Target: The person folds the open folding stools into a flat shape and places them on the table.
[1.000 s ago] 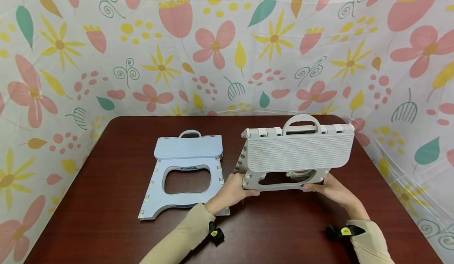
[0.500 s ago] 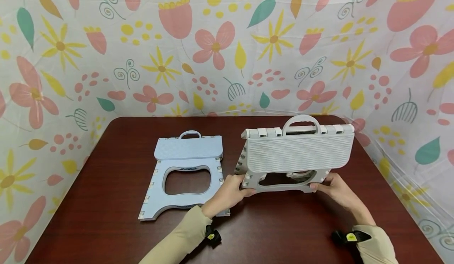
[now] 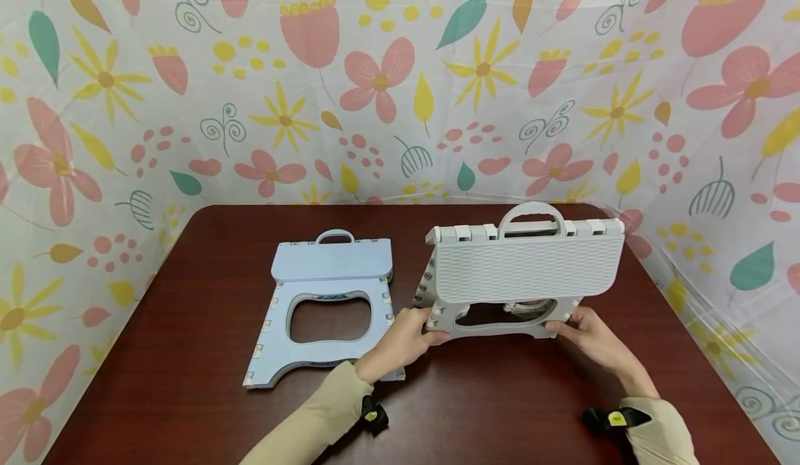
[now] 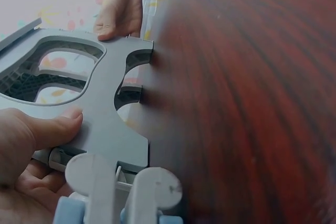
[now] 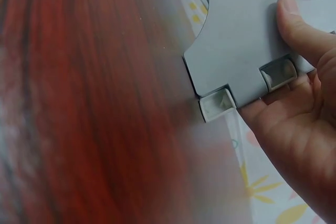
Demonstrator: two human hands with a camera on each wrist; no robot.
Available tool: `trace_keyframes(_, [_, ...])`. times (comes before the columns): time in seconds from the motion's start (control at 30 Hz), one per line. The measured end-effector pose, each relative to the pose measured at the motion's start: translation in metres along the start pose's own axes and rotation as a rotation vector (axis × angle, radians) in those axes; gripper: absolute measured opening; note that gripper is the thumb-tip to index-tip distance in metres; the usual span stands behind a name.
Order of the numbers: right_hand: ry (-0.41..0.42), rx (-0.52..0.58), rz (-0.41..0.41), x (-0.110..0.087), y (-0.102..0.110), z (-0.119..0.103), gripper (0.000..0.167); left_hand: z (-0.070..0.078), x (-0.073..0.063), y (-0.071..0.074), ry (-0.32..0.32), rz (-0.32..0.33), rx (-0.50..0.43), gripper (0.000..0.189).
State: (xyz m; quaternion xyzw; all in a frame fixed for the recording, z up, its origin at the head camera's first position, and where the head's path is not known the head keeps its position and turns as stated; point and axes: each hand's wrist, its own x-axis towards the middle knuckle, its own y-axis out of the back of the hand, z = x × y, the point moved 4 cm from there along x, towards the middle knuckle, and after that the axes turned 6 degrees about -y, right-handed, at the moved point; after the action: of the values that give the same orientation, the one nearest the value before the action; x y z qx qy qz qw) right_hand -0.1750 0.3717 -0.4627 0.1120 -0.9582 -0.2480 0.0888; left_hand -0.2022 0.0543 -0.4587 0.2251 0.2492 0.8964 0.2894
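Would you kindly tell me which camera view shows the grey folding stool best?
The head view: the grey folding stool shows there from arched handle to lower edge. The left wrist view has mostly its lower part, close up; the right wrist view, mostly a corner gripped by the right hand.

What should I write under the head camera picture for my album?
A person holds a partly unfolded grey stool beside a blue stool lying folded flat on the table.

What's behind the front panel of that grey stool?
Through the opening in the grey stool, the left wrist view shows its inner parts and the flowered cloth beyond. Whatever sits behind its solid panels is covered.
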Motion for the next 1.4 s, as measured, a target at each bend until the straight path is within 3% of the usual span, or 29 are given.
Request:
trace_keyframes(0.2, [-0.014, 0.007, 0.004, 0.0004, -0.0002, 0.0016, 0.010, 0.0017, 0.0010, 0.0005, -0.010, 0.011, -0.009, 0.029])
trace_keyframes(0.57, [-0.042, 0.033, 0.014, -0.0004, -0.0026, 0.0029, 0.013, 0.0012, -0.0002, -0.0008, 0.029, 0.010, -0.020, 0.026])
trace_keyframes(0.9, [-0.024, 0.033, 0.018, 0.0004, -0.0026, 0.0022, 0.010, 0.0003, 0.0008, -0.0010, 0.065, 0.000, -0.036, 0.025])
trace_keyframes(1.4, [-0.018, 0.055, 0.036, 0.0003, -0.0043, 0.0058, 0.009, 0.0010, 0.0001, -0.0015, 0.085, 0.033, -0.035, 0.024])
